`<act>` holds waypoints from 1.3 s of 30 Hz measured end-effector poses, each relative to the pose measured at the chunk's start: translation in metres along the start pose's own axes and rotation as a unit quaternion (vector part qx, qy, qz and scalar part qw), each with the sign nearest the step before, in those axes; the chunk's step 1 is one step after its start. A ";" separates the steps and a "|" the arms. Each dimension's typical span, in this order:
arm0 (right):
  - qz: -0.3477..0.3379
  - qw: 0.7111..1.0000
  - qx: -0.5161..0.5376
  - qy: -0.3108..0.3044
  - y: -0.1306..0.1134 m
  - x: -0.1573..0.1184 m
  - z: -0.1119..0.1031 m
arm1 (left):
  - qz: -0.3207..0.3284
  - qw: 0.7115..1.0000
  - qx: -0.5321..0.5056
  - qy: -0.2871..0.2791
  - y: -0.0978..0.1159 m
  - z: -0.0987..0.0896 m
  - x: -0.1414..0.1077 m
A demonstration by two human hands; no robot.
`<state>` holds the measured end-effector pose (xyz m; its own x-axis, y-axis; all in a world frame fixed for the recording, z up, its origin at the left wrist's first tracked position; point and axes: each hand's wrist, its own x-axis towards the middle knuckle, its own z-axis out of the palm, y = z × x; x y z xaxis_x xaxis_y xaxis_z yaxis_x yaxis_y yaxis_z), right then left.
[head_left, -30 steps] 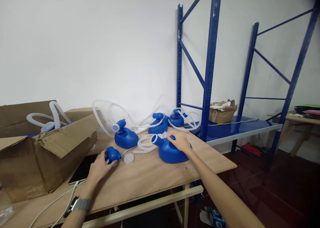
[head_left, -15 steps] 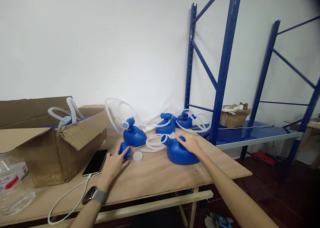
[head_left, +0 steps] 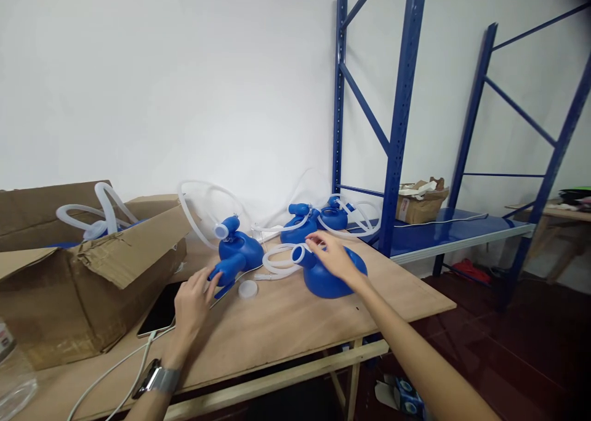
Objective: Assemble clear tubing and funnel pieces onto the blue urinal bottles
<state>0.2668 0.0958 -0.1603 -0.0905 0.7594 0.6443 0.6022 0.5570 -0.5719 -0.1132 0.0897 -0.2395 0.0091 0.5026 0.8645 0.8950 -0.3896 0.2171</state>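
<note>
A blue plastic spout piece (head_left: 231, 267) with a wide tubular end is in the fingers of my left hand (head_left: 192, 296), just above the table. My right hand (head_left: 336, 258) reaches over the top of a blue plastic bottle (head_left: 323, 280) with a slanted open neck. Its fingertips close together behind that neck, at the end of a coiled white tube (head_left: 276, 262); the exact contact is partly hidden. On the table by the spout piece lies a round whitish cap (head_left: 248, 289).
More blue bottles with tubes stand behind: one (head_left: 244, 248) at centre left, one (head_left: 298, 229) near the wall, another (head_left: 335, 218) beyond. A cardboard box (head_left: 60, 304) and phone (head_left: 159, 310) with cable lie left. The blue rack (head_left: 399, 138) rises right of the table (head_left: 277, 328).
My left hand has picked up the spout piece and turned it. My right hand has slid from the bottle's handle towards its neck and tube. The view has swung slightly right.
</note>
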 end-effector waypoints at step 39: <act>0.241 0.833 0.480 -0.135 -0.005 0.006 0.177 | -0.107 0.926 -0.332 -0.148 0.026 0.052 0.022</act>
<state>0.1230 0.1574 -0.2435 -0.2750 0.9483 0.1585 -0.2786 0.0791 -0.9572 -0.0665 0.1306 -0.2388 0.0725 0.7737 0.6293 0.4207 -0.5959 0.6841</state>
